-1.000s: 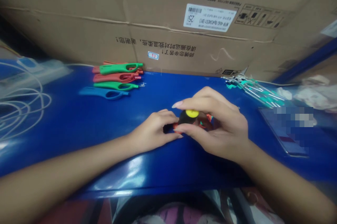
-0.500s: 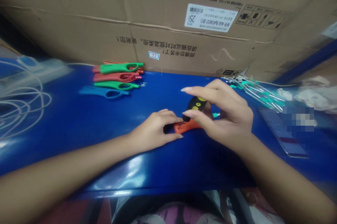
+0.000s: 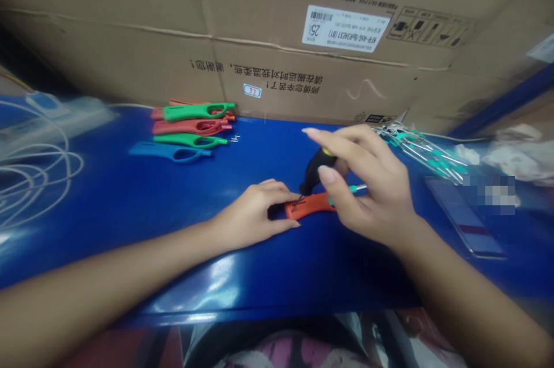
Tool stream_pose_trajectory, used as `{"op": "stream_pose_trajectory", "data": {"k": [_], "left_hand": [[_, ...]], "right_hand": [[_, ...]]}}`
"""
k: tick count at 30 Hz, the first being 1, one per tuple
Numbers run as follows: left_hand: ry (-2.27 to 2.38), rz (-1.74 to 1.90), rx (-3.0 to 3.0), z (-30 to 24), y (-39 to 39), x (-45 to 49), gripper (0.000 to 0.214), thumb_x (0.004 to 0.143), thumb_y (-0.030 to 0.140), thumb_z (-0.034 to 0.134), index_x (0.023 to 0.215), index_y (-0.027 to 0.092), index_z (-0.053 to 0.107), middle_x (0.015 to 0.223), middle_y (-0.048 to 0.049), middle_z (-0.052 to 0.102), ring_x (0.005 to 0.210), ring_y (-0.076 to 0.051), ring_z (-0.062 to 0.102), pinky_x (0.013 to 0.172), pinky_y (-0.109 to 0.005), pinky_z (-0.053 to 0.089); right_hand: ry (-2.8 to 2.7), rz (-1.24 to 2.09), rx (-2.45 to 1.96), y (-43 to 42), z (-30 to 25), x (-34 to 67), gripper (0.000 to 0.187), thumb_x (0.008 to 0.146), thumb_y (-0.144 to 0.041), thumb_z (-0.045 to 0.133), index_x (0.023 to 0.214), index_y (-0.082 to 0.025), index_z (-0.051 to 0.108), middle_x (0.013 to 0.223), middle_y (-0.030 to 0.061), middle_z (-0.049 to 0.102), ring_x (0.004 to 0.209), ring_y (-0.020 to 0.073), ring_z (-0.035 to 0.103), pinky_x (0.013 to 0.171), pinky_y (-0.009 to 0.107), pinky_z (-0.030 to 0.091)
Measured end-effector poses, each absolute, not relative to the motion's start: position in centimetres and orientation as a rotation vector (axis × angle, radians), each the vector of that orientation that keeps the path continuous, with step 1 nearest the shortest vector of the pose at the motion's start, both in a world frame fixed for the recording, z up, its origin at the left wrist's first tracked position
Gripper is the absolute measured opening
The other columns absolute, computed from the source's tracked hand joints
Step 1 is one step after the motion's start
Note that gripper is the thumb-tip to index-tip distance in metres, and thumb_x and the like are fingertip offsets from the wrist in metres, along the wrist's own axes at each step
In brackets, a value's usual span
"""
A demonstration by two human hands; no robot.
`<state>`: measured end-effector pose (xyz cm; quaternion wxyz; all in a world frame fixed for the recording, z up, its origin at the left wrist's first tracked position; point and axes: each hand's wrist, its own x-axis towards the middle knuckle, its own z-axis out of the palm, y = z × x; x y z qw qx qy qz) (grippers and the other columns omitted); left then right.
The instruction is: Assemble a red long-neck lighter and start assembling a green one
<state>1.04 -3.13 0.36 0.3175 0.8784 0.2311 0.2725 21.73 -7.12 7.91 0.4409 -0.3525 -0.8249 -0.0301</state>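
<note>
An orange lighter body (image 3: 317, 204) lies on the blue tabletop in front of me, its left end between the thumb and fingers of my left hand (image 3: 249, 215). My right hand (image 3: 381, 186) is closed around a screwdriver (image 3: 317, 172) with a black and yellow handle. The screwdriver leans, its thin shaft pointing down to the left end of the orange body. A teal piece with a metal rod (image 3: 359, 188) shows at the right end of the body, partly behind my right thumb and fingers.
Green, red and blue lighter bodies (image 3: 190, 140) lie at the back left. A coiled white cable (image 3: 64, 183) is at far left. Metal rods with teal parts (image 3: 433, 157) and a phone (image 3: 465, 218) lie at right. A large cardboard box (image 3: 259, 27) stands behind.
My right thumb and fingers have shifted on the screwdriver, and its handle has turned. More of the orange body and the teal piece shows. My left hand stays in place.
</note>
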Motion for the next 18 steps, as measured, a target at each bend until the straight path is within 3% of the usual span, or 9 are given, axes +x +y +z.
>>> {"op": "stream_pose_trajectory", "data": {"k": [3, 7, 12, 18], "left_hand": [[0.61, 0.718, 2.311, 0.37, -3.15, 1.02, 0.036, 0.082, 0.031, 0.079, 0.115, 0.017, 0.071, 0.1, -0.0066, 0.071, 0.094, -0.02, 0.065, 0.088, -0.035, 0.054], [0.602, 0.725, 2.31, 0.22, -3.12, 1.02, 0.032, 0.082, 0.029, 0.079, 0.112, 0.018, 0.072, 0.103, -0.0064, 0.071, 0.098, -0.021, 0.065, 0.091, -0.037, 0.053], [0.601, 0.729, 2.301, 0.35, -3.14, 1.08, 0.037, 0.083, 0.031, 0.079, 0.116, 0.016, 0.071, 0.101, -0.007, 0.071, 0.095, -0.02, 0.065, 0.089, -0.036, 0.054], [0.591, 0.738, 2.307, 0.23, -3.11, 1.16, 0.033, 0.082, 0.029, 0.079, 0.112, 0.017, 0.072, 0.102, -0.0063, 0.072, 0.096, -0.02, 0.066, 0.089, -0.034, 0.053]], "right_hand": [[-2.056, 0.137, -0.918, -7.25, 8.01, 21.87, 0.042, 0.098, -0.023, 0.052, 0.139, -0.028, 0.057, 0.112, 0.0081, 0.067, 0.093, 0.0193, 0.064, 0.072, 0.034, 0.058], [-2.023, -0.03, -0.833, -7.22, 8.03, 21.98, 0.04, 0.088, -0.026, 0.07, 0.128, -0.026, 0.067, 0.098, 0.0063, 0.069, 0.083, 0.0182, 0.064, 0.073, 0.034, 0.058], [-2.028, 0.155, -0.856, -7.4, 8.34, 21.79, 0.04, 0.097, -0.018, 0.054, 0.135, -0.025, 0.062, 0.112, 0.0077, 0.071, 0.095, 0.0183, 0.067, 0.077, 0.033, 0.059], [-2.029, 0.008, -0.748, -7.51, 8.54, 21.42, 0.036, 0.091, -0.013, 0.063, 0.124, -0.026, 0.068, 0.103, 0.0038, 0.074, 0.092, 0.0159, 0.069, 0.081, 0.029, 0.058]]}}
